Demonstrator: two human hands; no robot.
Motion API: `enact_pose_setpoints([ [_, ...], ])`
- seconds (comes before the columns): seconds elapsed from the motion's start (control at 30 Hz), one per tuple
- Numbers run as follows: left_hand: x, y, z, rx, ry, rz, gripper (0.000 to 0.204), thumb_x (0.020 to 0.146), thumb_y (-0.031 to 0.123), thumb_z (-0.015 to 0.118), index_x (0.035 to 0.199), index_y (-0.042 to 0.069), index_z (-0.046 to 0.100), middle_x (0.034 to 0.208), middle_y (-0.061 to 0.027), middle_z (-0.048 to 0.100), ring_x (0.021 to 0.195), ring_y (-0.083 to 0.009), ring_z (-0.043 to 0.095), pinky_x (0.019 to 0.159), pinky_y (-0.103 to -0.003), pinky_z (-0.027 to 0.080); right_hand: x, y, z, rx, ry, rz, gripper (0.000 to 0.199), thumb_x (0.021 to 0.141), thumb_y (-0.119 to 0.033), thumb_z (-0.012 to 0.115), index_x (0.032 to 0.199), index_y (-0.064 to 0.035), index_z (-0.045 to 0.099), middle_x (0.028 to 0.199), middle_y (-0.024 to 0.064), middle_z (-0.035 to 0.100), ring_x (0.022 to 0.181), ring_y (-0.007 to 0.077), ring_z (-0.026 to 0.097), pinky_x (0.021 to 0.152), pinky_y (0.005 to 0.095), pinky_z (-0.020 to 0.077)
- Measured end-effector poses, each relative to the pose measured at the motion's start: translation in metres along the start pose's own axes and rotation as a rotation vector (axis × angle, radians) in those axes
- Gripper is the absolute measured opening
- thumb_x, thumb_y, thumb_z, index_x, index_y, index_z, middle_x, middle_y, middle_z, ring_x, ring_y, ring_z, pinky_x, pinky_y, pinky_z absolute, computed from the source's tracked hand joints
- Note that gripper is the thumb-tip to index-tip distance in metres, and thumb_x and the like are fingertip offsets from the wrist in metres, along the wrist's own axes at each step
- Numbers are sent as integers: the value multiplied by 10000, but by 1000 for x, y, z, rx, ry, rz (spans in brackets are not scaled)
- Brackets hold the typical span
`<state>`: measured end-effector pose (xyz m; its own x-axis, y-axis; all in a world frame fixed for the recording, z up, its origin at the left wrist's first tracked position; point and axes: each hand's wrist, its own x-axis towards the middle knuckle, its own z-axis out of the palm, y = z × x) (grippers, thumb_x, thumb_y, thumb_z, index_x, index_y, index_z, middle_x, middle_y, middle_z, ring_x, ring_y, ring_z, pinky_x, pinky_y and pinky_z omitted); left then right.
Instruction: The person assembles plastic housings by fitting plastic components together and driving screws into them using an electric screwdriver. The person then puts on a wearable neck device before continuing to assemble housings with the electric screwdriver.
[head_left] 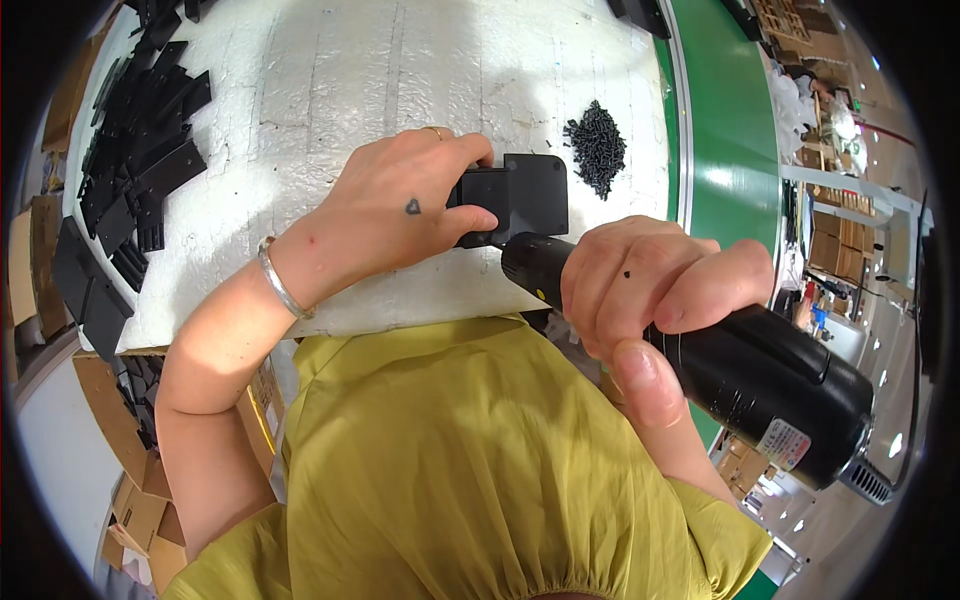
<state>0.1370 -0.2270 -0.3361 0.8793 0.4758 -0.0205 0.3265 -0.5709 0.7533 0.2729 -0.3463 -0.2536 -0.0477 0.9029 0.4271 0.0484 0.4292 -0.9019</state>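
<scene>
Centrally, the left hand (395, 215) grips a black plastic part (520, 195) against the white worktop (350, 80), while the right hand (650, 290) is clenched round a black electric screwdriver (740, 365) — its tip meeting the part's near edge. Nearby lie a heap of black screws (596, 147) and, far left, stacked black plates (135, 170).

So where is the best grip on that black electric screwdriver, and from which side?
Around the thick cylindrical barrel of the electric screwdriver, from the right, as the right hand wraps it now. The body lies slanted, its tip pointing up-left at the black plastic part that the left hand steadies.
</scene>
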Motion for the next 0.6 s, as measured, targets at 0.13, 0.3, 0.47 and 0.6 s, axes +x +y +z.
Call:
enact_pose_setpoints([
  [0.13, -3, -1, 4, -5, -6, -18, 380, 735, 274, 708, 1035, 87, 567, 928, -116, 623, 885, -316, 575, 780, -385, 451, -5, 2, 5, 10, -9, 12, 287, 770, -66, 635, 845, -126, 364, 576, -7, 489, 443, 128, 455, 451, 269, 396],
  [0.3, -4, -2, 5, -20, -41, -18, 376, 734, 276, 707, 1029, 89, 569, 920, -114, 626, 888, -312, 576, 786, -380, 451, -4, 0, 5, -17, -68, 16, 286, 770, -66, 635, 850, -123, 367, 572, 2, 488, 444, 133, 451, 446, 274, 391],
  [0.47, -4, -12, 3, -14, 56, 16, 341, 748, 290, 699, 996, 86, 584, 878, -110, 622, 886, -294, 579, 757, -390, 454, 1, 8, 17, 28, 120, 53, 286, 768, -67, 638, 867, -121, 375, 554, 0, 479, 449, 133, 445, 471, 273, 387],
  [0.6, 1, -1, -11, -161, 330, 90, 410, 748, 211, 719, 1118, 100, 582, 922, -97, 638, 853, -258, 606, 754, -345, 470, -1, -20, 6, 179, 375, -49, 341, 758, -82, 670, 977, -104, 409, 598, 8, 500, 474, 130, 466, 484, 277, 398],
])
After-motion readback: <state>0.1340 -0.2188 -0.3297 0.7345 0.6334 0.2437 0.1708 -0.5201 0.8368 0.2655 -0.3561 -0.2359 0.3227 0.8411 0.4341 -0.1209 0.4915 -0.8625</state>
